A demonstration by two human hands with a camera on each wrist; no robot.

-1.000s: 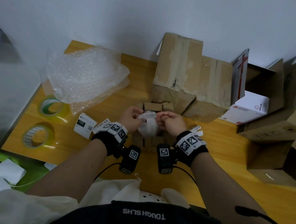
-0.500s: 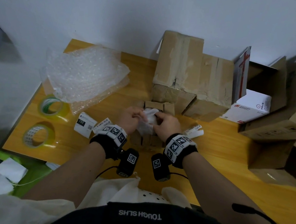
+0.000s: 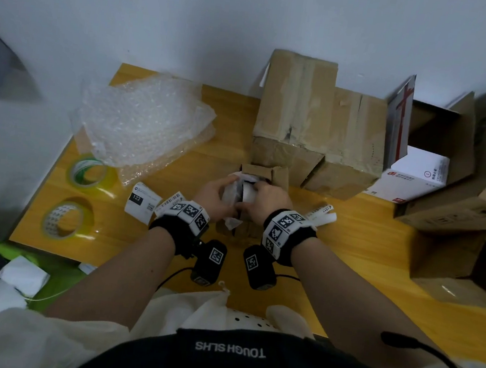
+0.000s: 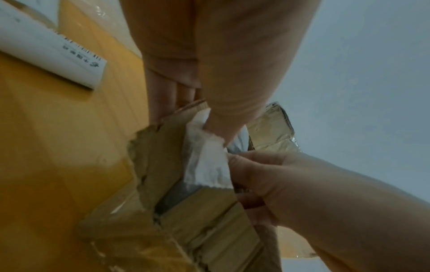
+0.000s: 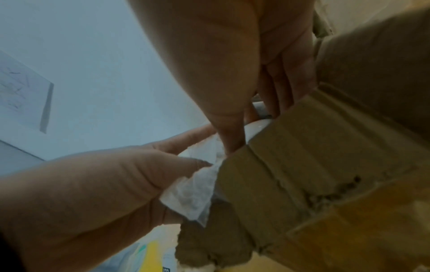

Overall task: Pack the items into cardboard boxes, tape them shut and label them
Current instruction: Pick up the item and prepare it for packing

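Note:
A small open cardboard box [image 3: 262, 172] stands mid-table, in front of the big cartons. A grey item in white wrapping [image 3: 239, 191] sits in its mouth, and both hands hold it there. My left hand [image 3: 218, 194] curls round its left side, thumb on the wrapping [image 4: 206, 165]. My right hand [image 3: 261, 196] grips the right side, with its fingers going down inside the box wall [image 5: 302, 156]. A white corner of wrapping [image 5: 190, 193] sticks out over the near edge. The torn near flap [image 4: 158, 156] hangs outward. The item's lower part is hidden in the box.
Bubble wrap [image 3: 143, 119] lies at the back left, with two tape rolls [image 3: 90, 170] [image 3: 64, 220] at the left edge. Printed labels [image 3: 141, 201] [image 3: 321, 214] flank my wrists. Large taped cartons [image 3: 317, 125] stand behind, with a white printed box [image 3: 413, 174] and open cartons [image 3: 457, 212] on the right.
Both hands have moved forward and down with the wrapped item, from just above the small box into its mouth. More of the grey item shows between the wrapping.

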